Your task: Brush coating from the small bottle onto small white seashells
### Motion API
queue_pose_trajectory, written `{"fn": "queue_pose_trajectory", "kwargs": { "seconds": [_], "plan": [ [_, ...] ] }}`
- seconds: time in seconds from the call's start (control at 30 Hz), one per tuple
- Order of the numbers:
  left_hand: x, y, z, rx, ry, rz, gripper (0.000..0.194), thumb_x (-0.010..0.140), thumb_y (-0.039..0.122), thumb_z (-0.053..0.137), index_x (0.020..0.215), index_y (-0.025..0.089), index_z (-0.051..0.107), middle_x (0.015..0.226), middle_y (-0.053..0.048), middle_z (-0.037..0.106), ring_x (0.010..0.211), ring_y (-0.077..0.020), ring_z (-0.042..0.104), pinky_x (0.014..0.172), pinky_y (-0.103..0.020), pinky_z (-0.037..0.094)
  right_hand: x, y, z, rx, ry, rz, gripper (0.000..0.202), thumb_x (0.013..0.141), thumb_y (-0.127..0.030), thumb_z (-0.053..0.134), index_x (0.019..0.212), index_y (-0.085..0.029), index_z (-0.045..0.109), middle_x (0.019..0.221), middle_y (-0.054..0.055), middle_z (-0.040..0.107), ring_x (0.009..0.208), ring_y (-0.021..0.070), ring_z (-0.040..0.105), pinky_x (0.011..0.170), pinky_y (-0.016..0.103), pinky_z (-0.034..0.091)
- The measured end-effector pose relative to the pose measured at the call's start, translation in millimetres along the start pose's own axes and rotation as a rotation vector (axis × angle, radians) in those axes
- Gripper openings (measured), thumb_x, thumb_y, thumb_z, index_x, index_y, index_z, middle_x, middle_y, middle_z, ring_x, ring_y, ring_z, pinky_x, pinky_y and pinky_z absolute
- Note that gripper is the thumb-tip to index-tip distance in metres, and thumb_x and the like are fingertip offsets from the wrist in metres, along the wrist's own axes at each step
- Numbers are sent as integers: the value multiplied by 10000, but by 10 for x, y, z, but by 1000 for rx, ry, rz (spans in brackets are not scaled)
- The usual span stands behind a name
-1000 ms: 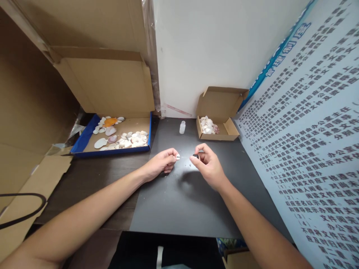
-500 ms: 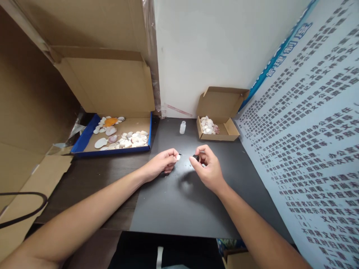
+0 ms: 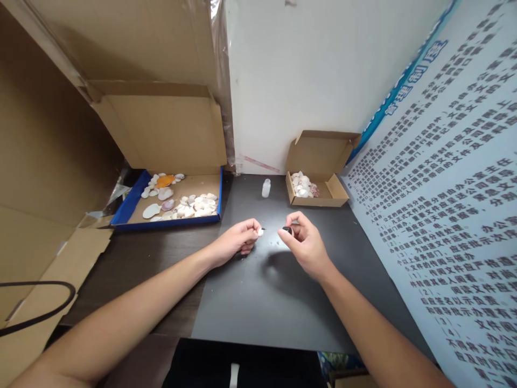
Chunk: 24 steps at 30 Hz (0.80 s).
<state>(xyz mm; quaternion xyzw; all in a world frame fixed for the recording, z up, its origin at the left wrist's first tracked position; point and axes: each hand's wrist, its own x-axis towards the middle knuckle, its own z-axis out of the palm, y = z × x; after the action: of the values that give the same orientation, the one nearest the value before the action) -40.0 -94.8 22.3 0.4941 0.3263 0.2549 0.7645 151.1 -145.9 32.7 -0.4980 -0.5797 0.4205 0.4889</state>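
My left hand (image 3: 241,237) pinches a small white shell (image 3: 260,232) between thumb and fingers, above the dark grey mat (image 3: 242,302). A thin dark tip sticks out beside that shell. Across a short gap, my right hand (image 3: 304,241) is closed on a small black object (image 3: 287,230), partly covered by the fingers. Tiny bits lie on the mat between the hands. Farther back stands a small clear bottle (image 3: 266,188) with whitish contents.
An open blue-edged box (image 3: 165,223) of shells stands at the left back. A smaller open cardboard box (image 3: 319,202) with shells sits at the right back. A white wall rises behind, and a printed board (image 3: 456,205) leans along the right.
The whole view has shifted slightly, so everything appears a little lower and to the right. Both hands keep their holds, with little movement relative to the mat.
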Motion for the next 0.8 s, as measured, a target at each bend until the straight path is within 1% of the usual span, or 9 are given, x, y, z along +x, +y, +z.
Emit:
{"fn": "queue_pose_trajectory", "kwargs": {
  "seconds": [0.07, 0.17, 0.3, 0.43, 0.53, 0.63, 0.67, 0.77, 0.8],
  "plan": [
    [1, 3, 0, -4, 4, -1, 192, 804, 298, 640, 834, 190, 485, 547, 104, 306, 461, -51, 254, 463, -179, 221, -6, 7, 3, -29, -28, -3, 229, 836, -366, 620, 855, -238, 431, 522, -112, 350, 448, 85, 273, 467, 231, 219],
    [2, 5, 0, -9, 9, -3, 176, 800, 286, 633, 825, 186, 491, 541, 103, 304, 457, -50, 249, 461, -178, 222, -24, 13, 26, -100, 42, -36, 219, 829, -333, 629, 851, -238, 432, 512, -118, 330, 452, 87, 273, 480, 233, 235],
    [-2, 10, 7, -23, 19, -13, 167, 790, 274, 624, 813, 187, 483, 533, 102, 307, 450, -52, 257, 457, -178, 225, -34, 2, 52, -25, -29, -6, 223, 833, -350, 613, 852, -238, 421, 524, -113, 344, 449, 85, 273, 465, 231, 219],
    [-1, 18, 16, -33, 31, -9, 174, 780, 272, 630, 813, 185, 482, 537, 104, 305, 447, -47, 241, 454, -178, 217, -21, -10, 41, -45, 26, -13, 222, 827, -340, 616, 843, -237, 419, 522, -117, 335, 448, 81, 263, 468, 231, 215],
    [1, 20, 16, -36, 25, -14, 181, 772, 272, 635, 806, 185, 480, 538, 104, 306, 448, -47, 243, 453, -179, 220, -11, -9, 28, -8, 3, -2, 224, 833, -361, 604, 847, -238, 419, 525, -114, 338, 452, 83, 266, 468, 229, 214],
    [-1, 18, 13, -37, 22, -9, 180, 777, 274, 637, 807, 185, 483, 538, 103, 307, 451, -47, 246, 455, -179, 219, -8, -2, 26, -76, 37, -16, 220, 823, -340, 624, 849, -236, 432, 511, -120, 327, 451, 83, 261, 477, 231, 219],
    [-2, 17, 13, -36, 25, -8, 181, 779, 275, 637, 805, 185, 482, 537, 103, 307, 452, -46, 246, 456, -179, 218, -7, -1, 26, -71, 37, -16, 223, 824, -340, 625, 852, -237, 430, 512, -120, 329, 451, 83, 262, 477, 231, 218],
    [-4, 16, 15, -33, 27, -13, 183, 780, 273, 636, 802, 186, 477, 533, 104, 305, 453, -48, 247, 456, -181, 217, -8, -4, 21, 12, -17, 7, 233, 837, -372, 606, 866, -241, 416, 529, -115, 347, 452, 85, 270, 465, 228, 211],
    [-4, 17, 17, -33, 26, -15, 180, 779, 270, 635, 803, 186, 478, 533, 104, 305, 453, -48, 247, 455, -181, 216, -11, -6, 20, 4, -11, 4, 233, 837, -372, 606, 865, -240, 416, 531, -115, 346, 452, 85, 269, 465, 228, 212]
  ]
}}
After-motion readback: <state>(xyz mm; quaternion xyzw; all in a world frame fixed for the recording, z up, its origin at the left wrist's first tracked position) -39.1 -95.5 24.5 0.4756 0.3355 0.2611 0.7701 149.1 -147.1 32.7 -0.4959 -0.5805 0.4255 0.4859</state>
